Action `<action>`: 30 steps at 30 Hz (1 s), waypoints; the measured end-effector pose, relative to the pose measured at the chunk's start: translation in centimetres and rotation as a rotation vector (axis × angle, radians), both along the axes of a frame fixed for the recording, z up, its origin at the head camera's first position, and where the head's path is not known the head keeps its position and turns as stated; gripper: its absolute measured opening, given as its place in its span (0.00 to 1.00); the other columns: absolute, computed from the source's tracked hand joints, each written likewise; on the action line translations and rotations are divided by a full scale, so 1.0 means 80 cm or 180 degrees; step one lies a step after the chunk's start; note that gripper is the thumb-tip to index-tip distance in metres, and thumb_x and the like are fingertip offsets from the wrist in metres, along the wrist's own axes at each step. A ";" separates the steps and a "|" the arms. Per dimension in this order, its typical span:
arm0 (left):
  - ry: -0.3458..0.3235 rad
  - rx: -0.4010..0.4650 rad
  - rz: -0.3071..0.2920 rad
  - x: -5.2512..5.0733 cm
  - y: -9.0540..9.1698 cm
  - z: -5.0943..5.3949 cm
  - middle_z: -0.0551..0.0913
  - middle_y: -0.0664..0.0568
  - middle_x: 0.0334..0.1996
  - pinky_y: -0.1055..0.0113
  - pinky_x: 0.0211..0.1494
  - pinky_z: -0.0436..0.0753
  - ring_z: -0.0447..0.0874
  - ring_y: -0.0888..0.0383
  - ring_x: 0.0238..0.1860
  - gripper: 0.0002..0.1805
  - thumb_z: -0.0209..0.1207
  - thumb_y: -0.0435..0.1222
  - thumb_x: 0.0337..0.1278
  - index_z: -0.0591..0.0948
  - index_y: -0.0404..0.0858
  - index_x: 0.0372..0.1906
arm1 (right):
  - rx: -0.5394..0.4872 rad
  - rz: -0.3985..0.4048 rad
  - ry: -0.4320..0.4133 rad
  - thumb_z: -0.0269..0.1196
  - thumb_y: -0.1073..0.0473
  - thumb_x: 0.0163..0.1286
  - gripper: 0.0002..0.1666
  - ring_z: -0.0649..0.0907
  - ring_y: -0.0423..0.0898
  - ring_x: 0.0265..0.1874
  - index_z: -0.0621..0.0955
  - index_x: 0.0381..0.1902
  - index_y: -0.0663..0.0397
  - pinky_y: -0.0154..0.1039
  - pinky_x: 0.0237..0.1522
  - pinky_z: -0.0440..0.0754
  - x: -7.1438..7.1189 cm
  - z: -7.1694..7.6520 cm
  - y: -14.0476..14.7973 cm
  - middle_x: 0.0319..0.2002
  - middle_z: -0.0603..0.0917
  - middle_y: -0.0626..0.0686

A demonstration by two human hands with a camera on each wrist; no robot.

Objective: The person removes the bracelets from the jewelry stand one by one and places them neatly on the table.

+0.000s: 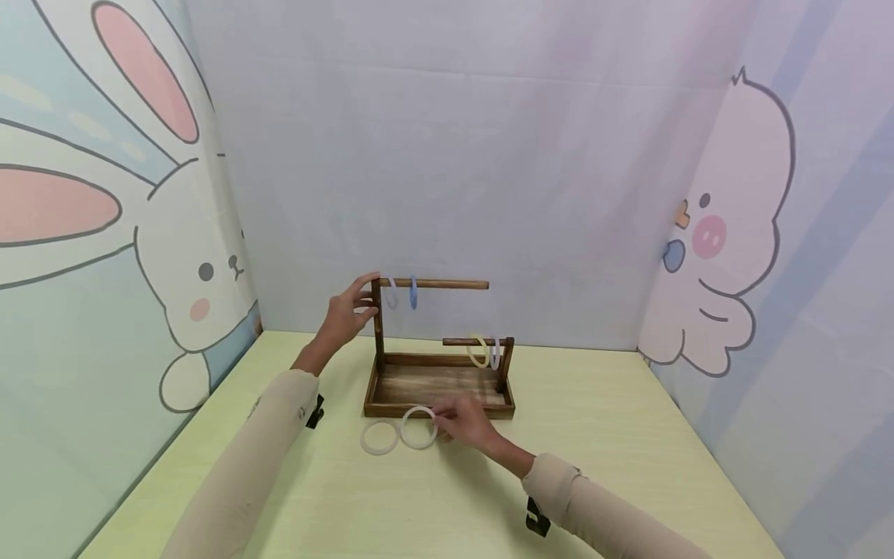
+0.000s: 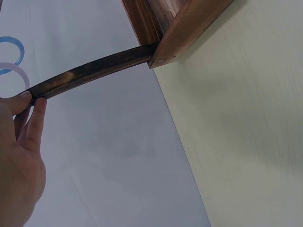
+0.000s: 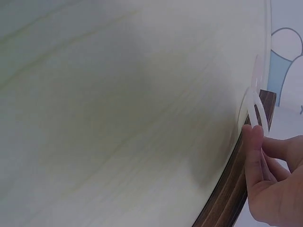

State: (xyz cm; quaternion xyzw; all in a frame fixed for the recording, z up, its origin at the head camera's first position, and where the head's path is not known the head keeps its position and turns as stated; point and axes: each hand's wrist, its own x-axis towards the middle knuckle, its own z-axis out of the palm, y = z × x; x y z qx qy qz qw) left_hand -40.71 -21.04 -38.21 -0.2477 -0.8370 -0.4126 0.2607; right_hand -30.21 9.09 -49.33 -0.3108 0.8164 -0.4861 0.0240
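From before and above the wooden rack (image 1: 436, 386), the head view faced down; the nearer wrist views both caught its base (image 2: 187, 33).

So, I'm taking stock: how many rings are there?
6: blue ring, lilac ring on upper bar; yellow ring, pale ring on lower bar; white ring on table; second white ring in right hand.

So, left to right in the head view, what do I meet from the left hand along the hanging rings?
Left hand → pale lavender ring on the upper bar → blue ring → yellow ring on the lower bar → pale ring
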 end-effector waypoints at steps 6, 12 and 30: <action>-0.0028 -0.0005 0.0005 0.000 0.001 0.002 0.84 0.31 0.57 0.50 0.47 0.91 0.89 0.38 0.52 0.44 0.65 0.18 0.61 0.69 0.51 0.78 | 0.0047 -0.0106 -0.0019 0.66 0.73 0.71 0.08 0.90 0.59 0.25 0.87 0.44 0.77 0.37 0.23 0.89 0.003 -0.003 0.000 0.35 0.90 0.68; 0.0032 -0.0011 0.0010 -0.003 0.002 0.004 0.83 0.29 0.58 0.48 0.47 0.91 0.89 0.37 0.52 0.43 0.66 0.17 0.60 0.69 0.45 0.77 | -0.0024 -0.0164 -0.0132 0.66 0.72 0.71 0.09 0.91 0.57 0.24 0.87 0.44 0.76 0.36 0.24 0.89 0.006 -0.003 0.002 0.32 0.90 0.65; 0.0036 0.0007 0.0029 -0.003 0.001 0.000 0.84 0.30 0.56 0.47 0.48 0.90 0.89 0.37 0.51 0.43 0.66 0.17 0.59 0.70 0.46 0.76 | -0.0109 -0.0445 -0.0300 0.72 0.71 0.65 0.05 0.91 0.53 0.23 0.90 0.37 0.72 0.34 0.22 0.88 0.005 -0.011 0.000 0.27 0.90 0.61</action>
